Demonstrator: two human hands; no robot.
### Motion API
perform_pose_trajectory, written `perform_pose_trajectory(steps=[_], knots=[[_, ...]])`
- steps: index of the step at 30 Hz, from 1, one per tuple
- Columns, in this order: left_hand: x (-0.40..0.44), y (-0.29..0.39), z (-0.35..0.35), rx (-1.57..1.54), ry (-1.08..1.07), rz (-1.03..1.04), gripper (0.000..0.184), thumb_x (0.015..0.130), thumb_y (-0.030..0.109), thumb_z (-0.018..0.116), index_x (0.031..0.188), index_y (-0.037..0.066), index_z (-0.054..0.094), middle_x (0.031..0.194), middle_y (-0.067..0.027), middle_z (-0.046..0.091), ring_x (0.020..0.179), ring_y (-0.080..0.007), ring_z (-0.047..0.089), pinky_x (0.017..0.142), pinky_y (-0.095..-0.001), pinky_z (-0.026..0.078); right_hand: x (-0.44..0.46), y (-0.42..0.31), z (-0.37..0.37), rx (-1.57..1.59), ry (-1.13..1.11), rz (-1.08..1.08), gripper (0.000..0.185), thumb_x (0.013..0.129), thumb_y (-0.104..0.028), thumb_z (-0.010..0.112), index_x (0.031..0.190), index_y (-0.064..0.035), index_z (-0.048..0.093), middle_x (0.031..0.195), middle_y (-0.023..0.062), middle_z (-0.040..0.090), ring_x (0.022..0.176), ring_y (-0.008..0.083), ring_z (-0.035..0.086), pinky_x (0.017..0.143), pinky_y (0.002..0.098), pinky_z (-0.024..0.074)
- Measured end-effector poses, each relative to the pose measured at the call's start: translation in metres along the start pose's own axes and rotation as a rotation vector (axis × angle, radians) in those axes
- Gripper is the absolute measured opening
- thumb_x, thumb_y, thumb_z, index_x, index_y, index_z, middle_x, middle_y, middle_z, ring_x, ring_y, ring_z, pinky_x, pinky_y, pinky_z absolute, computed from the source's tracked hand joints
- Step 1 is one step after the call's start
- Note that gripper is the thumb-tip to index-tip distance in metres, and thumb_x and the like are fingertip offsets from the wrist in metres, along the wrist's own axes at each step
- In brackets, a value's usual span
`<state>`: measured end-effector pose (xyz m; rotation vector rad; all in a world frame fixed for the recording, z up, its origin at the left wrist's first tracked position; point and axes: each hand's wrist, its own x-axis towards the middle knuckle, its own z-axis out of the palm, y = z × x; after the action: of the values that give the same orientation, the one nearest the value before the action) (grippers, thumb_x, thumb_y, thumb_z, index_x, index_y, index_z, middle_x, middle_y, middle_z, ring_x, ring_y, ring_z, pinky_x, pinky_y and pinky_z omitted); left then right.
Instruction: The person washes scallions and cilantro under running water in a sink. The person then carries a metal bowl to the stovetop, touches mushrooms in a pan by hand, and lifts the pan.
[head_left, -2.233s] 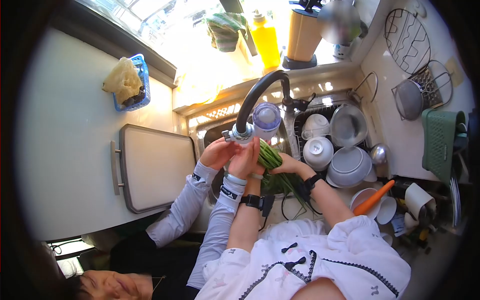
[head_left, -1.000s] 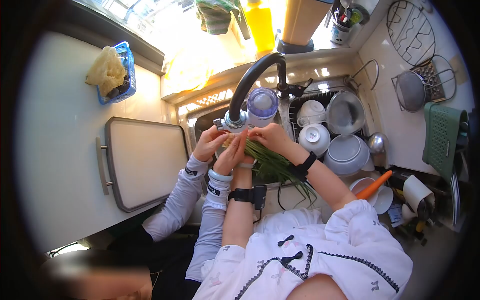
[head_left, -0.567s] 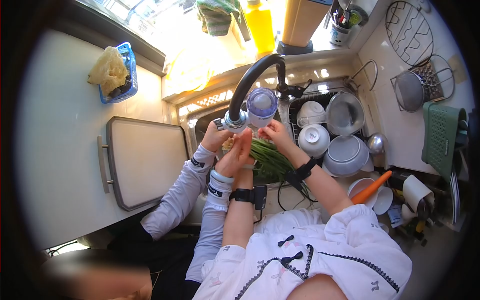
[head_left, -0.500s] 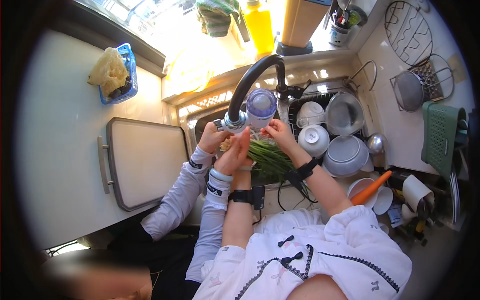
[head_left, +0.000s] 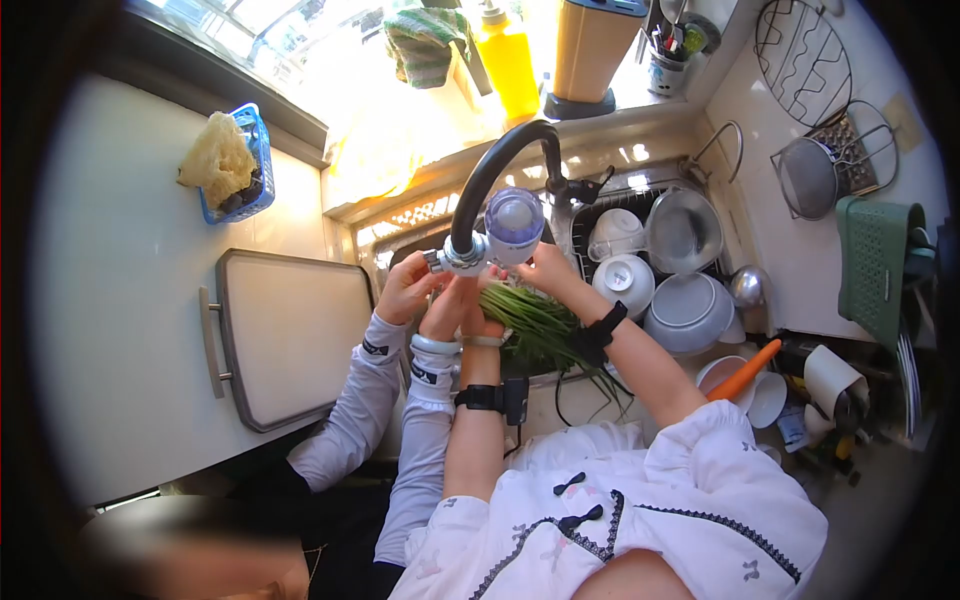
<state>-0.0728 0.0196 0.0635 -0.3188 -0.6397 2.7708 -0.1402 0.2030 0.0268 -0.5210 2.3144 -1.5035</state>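
Below the tap filter, a bundle of long green stalks [head_left: 535, 318] hangs over the sink, its leafy ends trailing toward my body. My left hand [head_left: 482, 322] is closed round the bundle's upper part, largely covered by a co-worker's hand [head_left: 448, 312]. On the other side, my right hand [head_left: 548, 268] is above the stalks with bent fingers drawn together; its fingertips are partly behind the clear-and-white filter [head_left: 514, 225], and what they pinch is hidden. The co-worker's other hand [head_left: 404, 288] is beside the tap's metal fitting [head_left: 460, 258].
Bowls and cups [head_left: 622, 280] fill a rack right of the black tap [head_left: 490, 165]. Left are a lidded board-like panel [head_left: 295, 335] and a blue basket [head_left: 262, 185]. A carrot [head_left: 745, 370], green basket [head_left: 872, 265], yellow bottle [head_left: 510, 65] and knife block [head_left: 597, 55] stand around.
My right hand has moved slightly left and up, its fingertips now behind the filter. The co-worker's hands have shifted left. The view has tilted slightly.
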Motion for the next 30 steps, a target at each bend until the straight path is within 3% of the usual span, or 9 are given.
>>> perform_pose_trajectory(steps=[3,6,10,15,19,21,23,27,30], knots=[[-0.003,-0.007,-0.008,0.06,0.039,-0.023,0.031,0.084,0.01,0.037,0.112,-0.004,0.04,0.114,-0.0124,0.046,0.099,-0.0147,0.046,0.085,-0.0278,0.038,-0.01,-0.007,0.008,0.406,-0.119,-0.128,0.023,0.07,-0.021,0.061,0.082,-0.0015,0.062,0.069,0.0096,0.062,0.06,0.0168,0.06,0.057,0.0266,0.0453],[-0.012,-0.016,-0.011,-0.28,0.177,-0.177,0.03,0.085,0.01,0.037,0.11,-0.004,0.041,0.113,-0.012,0.046,0.098,-0.0136,0.046,0.085,-0.0276,0.038,-0.013,-0.008,0.007,0.197,-0.165,0.007,0.023,0.069,-0.019,0.064,0.083,-0.0021,0.062,0.069,0.008,0.062,0.064,0.0092,0.058,0.059,0.0242,0.0442],[-0.025,-0.025,0.003,-0.801,0.404,-0.284,0.027,0.086,0.011,0.036,0.109,-0.003,0.043,0.111,-0.0114,0.048,0.098,-0.0121,0.046,0.085,-0.0273,0.037,-0.01,-0.007,0.015,0.264,-0.138,0.048,0.02,0.07,-0.021,0.061,0.078,-0.0023,0.064,0.068,0.0111,0.062,0.061,0.0153,0.06,0.057,0.0267,0.045],[-0.026,-0.035,0.021,-0.976,0.531,-0.301,0.025,0.087,0.011,0.035,0.106,-0.003,0.044,0.11,-0.0108,0.049,0.097,-0.0103,0.047,0.085,-0.0269,0.037,-0.009,-0.009,0.021,0.082,0.06,-0.05,0.018,0.072,-0.018,0.059,0.078,-0.0008,0.062,0.068,0.011,0.061,0.057,0.0166,0.06,0.052,0.0289,0.0455],[-0.026,-0.036,0.012,-1.3,0.438,-0.274,0.025,0.088,0.012,0.034,0.105,-0.002,0.044,0.111,-0.0099,0.048,0.1,-0.0107,0.044,0.089,-0.0292,0.033,-0.006,-0.013,0.005,0.42,0.142,0.034,0.015,0.073,-0.01,0.055,0.083,0.0008,0.059,0.065,0.0078,0.059,0.047,0.0146,0.058,0.044,0.0256,0.0444],[-0.024,-0.011,-0.012,-1.522,0.347,-0.254,0.025,0.088,0.013,0.033,0.104,-0.002,0.043,0.113,-0.0094,0.046,0.104,-0.0119,0.041,0.092,-0.0316,0.03,-0.003,-0.005,-0.007,0.32,0.141,0.035,0.014,0.074,-0.01,0.053,0.081,0.0013,0.058,0.064,0.0063,0.058,0.047,0.0121,0.056,0.045,0.0245,0.0439],[-0.02,0.059,-0.06,-1.578,0.266,-0.328,0.017,0.081,0.012,0.04,0.094,0.001,0.043,0.09,-0.0041,0.043,0.091,-0.0143,0.045,0.092,-0.0339,0.031,0.005,0.001,-0.014,0.353,0.028,0.019,0.014,0.075,-0.009,0.051,0.08,0.0021,0.057,0.064,0.0058,0.059,0.049,0.0097,0.056,0.046,0.0224,0.0432],[-0.019,-0.024,0.0,-1.626,0.138,-0.293,0.015,0.078,0.011,0.044,0.092,0.005,0.042,0.074,-0.0019,0.039,0.078,-0.015,0.045,0.091,-0.0328,0.032,0.012,0.001,-0.021,0.504,-0.156,0.076,0.015,0.076,-0.008,0.049,0.084,0.0013,0.057,0.064,0.0058,0.059,0.055,0.0096,0.057,0.049,0.0241,0.0431],[-0.016,-0.026,0.006,-1.438,0.194,-0.264,0.019,0.078,0.011,0.043,0.097,0.007,0.041,0.08,-0.004,0.042,0.083,-0.0152,0.044,0.091,-0.0307,0.031,0.008,0.02,-0.008,-0.257,-0.157,0.015,0.021,0.075,-0.016,0.053,0.09,-0.0011,0.057,0.069,0.0104,0.061,0.061,0.0195,0.06,0.055,0.031,0.0452]])
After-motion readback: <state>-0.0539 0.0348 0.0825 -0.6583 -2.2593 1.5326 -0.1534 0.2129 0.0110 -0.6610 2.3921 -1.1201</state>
